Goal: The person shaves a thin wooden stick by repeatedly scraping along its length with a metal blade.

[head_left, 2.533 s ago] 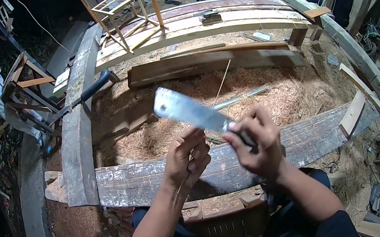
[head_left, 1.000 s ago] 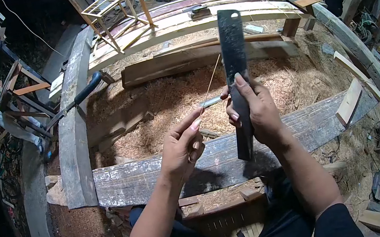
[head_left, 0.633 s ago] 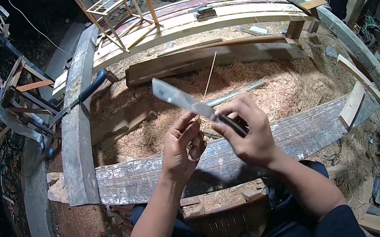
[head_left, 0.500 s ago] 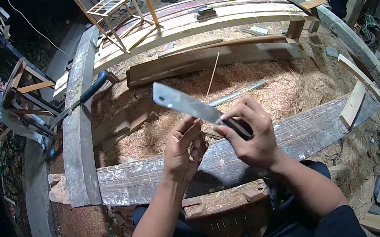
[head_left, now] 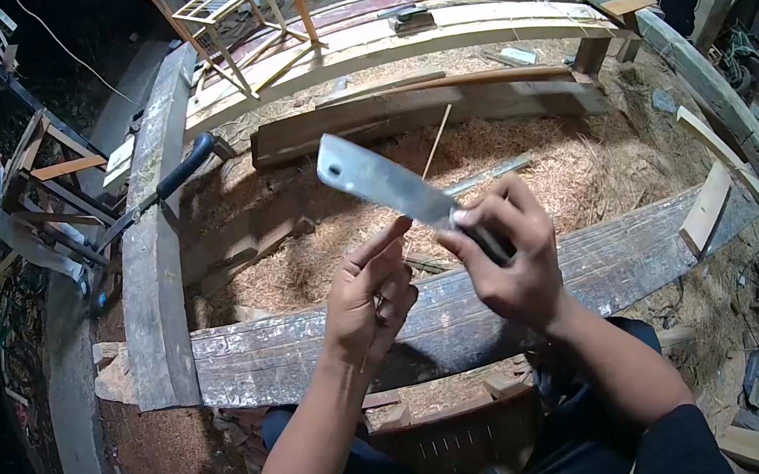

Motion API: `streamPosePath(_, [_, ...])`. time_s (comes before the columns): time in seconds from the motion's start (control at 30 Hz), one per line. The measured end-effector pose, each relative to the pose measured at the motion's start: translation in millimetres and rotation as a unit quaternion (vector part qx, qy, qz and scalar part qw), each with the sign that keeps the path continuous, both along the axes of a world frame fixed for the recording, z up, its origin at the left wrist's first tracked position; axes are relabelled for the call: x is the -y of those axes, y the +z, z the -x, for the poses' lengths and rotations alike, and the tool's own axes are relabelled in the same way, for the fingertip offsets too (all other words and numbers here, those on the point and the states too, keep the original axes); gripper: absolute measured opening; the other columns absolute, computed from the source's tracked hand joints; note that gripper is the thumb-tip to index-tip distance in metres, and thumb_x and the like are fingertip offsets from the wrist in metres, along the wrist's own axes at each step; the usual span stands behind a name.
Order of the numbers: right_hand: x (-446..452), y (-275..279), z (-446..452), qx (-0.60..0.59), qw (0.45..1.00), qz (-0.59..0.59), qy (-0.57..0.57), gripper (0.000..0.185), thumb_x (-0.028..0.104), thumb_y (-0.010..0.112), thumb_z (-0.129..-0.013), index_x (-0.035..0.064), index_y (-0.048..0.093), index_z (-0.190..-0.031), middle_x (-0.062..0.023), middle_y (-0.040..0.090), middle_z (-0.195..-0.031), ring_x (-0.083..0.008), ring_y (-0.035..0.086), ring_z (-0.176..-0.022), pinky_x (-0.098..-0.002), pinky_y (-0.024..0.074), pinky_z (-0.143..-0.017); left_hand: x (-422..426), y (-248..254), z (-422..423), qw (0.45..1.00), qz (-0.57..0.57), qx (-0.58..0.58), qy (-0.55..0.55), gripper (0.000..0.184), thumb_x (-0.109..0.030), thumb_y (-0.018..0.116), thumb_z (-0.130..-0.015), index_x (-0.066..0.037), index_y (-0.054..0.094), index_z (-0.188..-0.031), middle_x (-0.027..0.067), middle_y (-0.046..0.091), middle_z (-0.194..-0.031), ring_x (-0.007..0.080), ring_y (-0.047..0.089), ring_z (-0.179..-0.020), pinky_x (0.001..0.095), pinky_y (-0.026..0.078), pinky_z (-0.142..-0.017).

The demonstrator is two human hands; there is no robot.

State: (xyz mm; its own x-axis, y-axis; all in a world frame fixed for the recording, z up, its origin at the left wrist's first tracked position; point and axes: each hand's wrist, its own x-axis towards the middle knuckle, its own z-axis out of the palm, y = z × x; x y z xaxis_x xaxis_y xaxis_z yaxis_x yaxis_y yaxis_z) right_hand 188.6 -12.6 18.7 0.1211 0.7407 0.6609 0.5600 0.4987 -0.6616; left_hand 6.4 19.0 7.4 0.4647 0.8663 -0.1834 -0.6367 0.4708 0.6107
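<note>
Silvery metal and a thin pale stick (head_left: 438,139), one in each hand above curled wood shavings (head_left: 559,190).

From my distant seat I see the knife (head_left: 385,180), flat and broad, with a squared end and a small round hole, slanting up and leftward from the right hand (head_left: 517,258), whose fingers and thumb are closed round its dark handle. The left hand (head_left: 369,295) is curled, thumb and forefinger drawn together at the stick's near end; the blade covers part of the stick, so I cannot tell whether the two touch. Below both hands I make out a scuffed, grainy plank (head_left: 444,317); farther off, a slatted wooden frame (head_left: 300,2) stands on smooth, pale boards (head_left: 485,30), and a black-handled tool (head_left: 184,167) rests across the grey beam (head_left: 153,307).
</note>
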Motion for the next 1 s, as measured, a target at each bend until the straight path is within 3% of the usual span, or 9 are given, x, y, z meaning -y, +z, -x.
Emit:
streamPosePath(0.13, [11, 3, 6, 0.046, 0.996, -0.043, 0.062, 0.021, 0.01, 0.08, -0.08, -0.0013, 0.063, -0.084, -0.0115, 0.054, -0.087, -0.0171, 0.06, -0.059, -0.0303, 0.0497, -0.049, -1, -11, 10, 0.997, -0.053, -0.047, -0.039, 0.028, -0.013, 0.056, -0.1, 0.002, 0.06, -0.124, -0.0051, 0.039, -0.058, 0.0038, 0.034, -0.043, 0.0189, 0.031, -0.04])
streamPosePath(0.2, [5, 2, 1, 0.014, 1.0, -0.018, 0.017, 0.018, 0.008, 0.079, -0.081, -0.0013, 0.063, -0.084, -0.0112, 0.054, -0.086, -0.0152, 0.06, -0.061, -0.0296, 0.0494, -0.051, 3, 5, 3, 0.998, -0.026, -0.048, -0.009, 0.022, -0.012, 0.056, -0.101, 0.004, 0.061, -0.114, -0.0042, 0.042, -0.056, 0.004, 0.035, -0.042, 0.0189, 0.031, -0.039])
streamPosePath(0.3, [6, 5, 1, 0.016, 1.0, -0.018, 0.017, 0.018, 0.006, 0.079, -0.079, -0.0019, 0.063, -0.084, -0.0115, 0.054, -0.086, -0.0165, 0.061, -0.065, -0.0324, 0.0497, -0.052, 0, 1, 7, 0.998, -0.05, -0.018, -0.02, 0.027, -0.012, 0.056, -0.1, 0.005, 0.059, -0.122, -0.0044, 0.042, -0.057, 0.0039, 0.035, -0.042, 0.0189, 0.031, -0.039])
streamPosePath(0.4, [14, 8, 7, 0.041, 0.998, -0.018, 0.052, 0.02, 0.007, 0.079, -0.079, -0.0015, 0.061, -0.083, -0.0118, 0.053, -0.085, -0.0183, 0.06, -0.065, -0.0334, 0.0496, -0.054, 0, -7, 11, 0.993, -0.046, -0.105, -0.022, 0.042, -0.011, 0.055, -0.101, 0.005, 0.05, -0.139, -0.0048, 0.04, -0.058, 0.0039, 0.034, -0.043, 0.0193, 0.03, -0.039])
streamPosePath(0.5, [2, 3, -3, 0.001, 1.0, 0.011, -0.016, 0.023, 0.008, 0.081, -0.078, -0.0025, 0.061, -0.082, -0.0116, 0.054, -0.087, -0.0198, 0.061, -0.066, -0.0314, 0.0511, -0.055, 1, 4, 7, 0.996, -0.059, -0.058, -0.018, 0.026, -0.014, 0.058, -0.101, 0.004, 0.06, -0.119, -0.0043, 0.041, -0.056, 0.0042, 0.035, -0.041, 0.0202, 0.029, -0.039])
streamPosePath(0.6, [15, 12, 5, 0.049, 0.996, -0.032, 0.062, 0.024, 0.008, 0.081, -0.077, -0.0027, 0.061, -0.083, -0.0122, 0.054, -0.087, -0.0199, 0.06, -0.065, -0.0308, 0.0512, -0.055, 1, -5, 11, 0.993, -0.051, -0.102, -0.009, 0.03, -0.015, 0.059, -0.1, 0.005, 0.06, -0.123, -0.0042, 0.04, -0.056, 0.004, 0.034, -0.041, 0.0199, 0.029, -0.039])
streamPosePath(0.73, [-1, 3, -9, 0.029, 0.999, -0.032, -0.016, 0.018, 0.008, 0.078, -0.079, -0.0003, 0.063, -0.082, -0.0111, 0.054, -0.085, -0.0148, 0.058, -0.062, -0.0285, 0.0486, -0.049, 2, 8, 9, 0.995, -0.059, -0.071, -0.022, 0.023, -0.014, 0.058, -0.1, 0.003, 0.062, -0.116, -0.0041, 0.04, -0.056, 0.004, 0.034, -0.042, 0.0202, 0.029, -0.038])
streamPosePath(0.87, [15, 8, 0, 0.036, 0.998, -0.018, 0.054, 0.02, 0.01, 0.079, -0.08, -0.0008, 0.062, -0.083, -0.0112, 0.053, -0.087, -0.0169, 0.058, -0.065, -0.0301, 0.0487, -0.049, 0, -4, 15, 0.992, -0.083, -0.088, -0.026, 0.037, -0.013, 0.058, -0.1, 0.003, 0.057, -0.132, -0.0052, 0.039, -0.056, 0.0031, 0.033, -0.042, 0.0199, 0.028, -0.038])
streamPosePath(1.0, [4, 10, -12, 0.008, 0.999, 0.029, -0.044, 0.023, 0.01, 0.081, -0.078, -0.0023, 0.062, -0.083, -0.0115, 0.053, -0.085, -0.0197, 0.06, -0.067, -0.0313, 0.0508, -0.055, 1, 1, 14, 0.994, -0.079, -0.065, -0.047, 0.031, -0.01, 0.06, -0.1, 0.002, 0.063, -0.128, -0.0045, 0.043, -0.058, 0.0034, 0.033, -0.043, 0.0209, 0.027, -0.041])
